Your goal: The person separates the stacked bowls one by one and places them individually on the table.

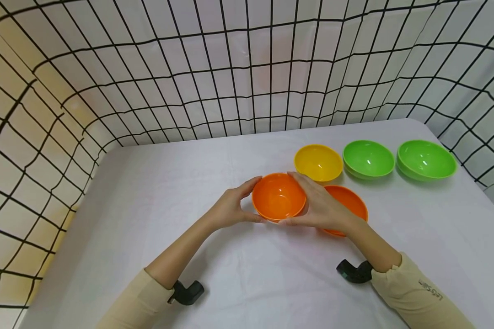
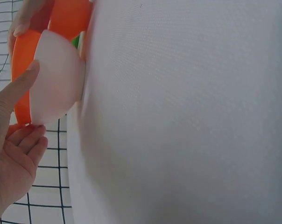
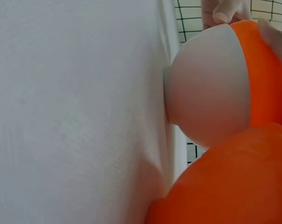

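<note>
An orange bowl (image 1: 277,194) sits inside a white bowl (image 2: 59,79), its orange band showing above the white rim in both wrist views. The white bowl's foot rests on the table, and from the head view it is nearly hidden. My left hand (image 1: 232,208) holds the orange bowl from the left, with its thumb reaching down onto the white bowl. From the right, my right hand (image 1: 323,205) grips the same orange bowl, fingers at the far rim and thumb at the near side. A second orange bowl (image 1: 351,203) stands partly hidden behind my right hand and wrist.
Behind and to the right stand a yellow bowl (image 1: 318,163) and two green bowls, one in the middle (image 1: 368,159) and one farther right (image 1: 426,160). A white cloth covers the table (image 1: 169,183). Black-gridded white sheeting (image 1: 230,68) rises at the back and sides.
</note>
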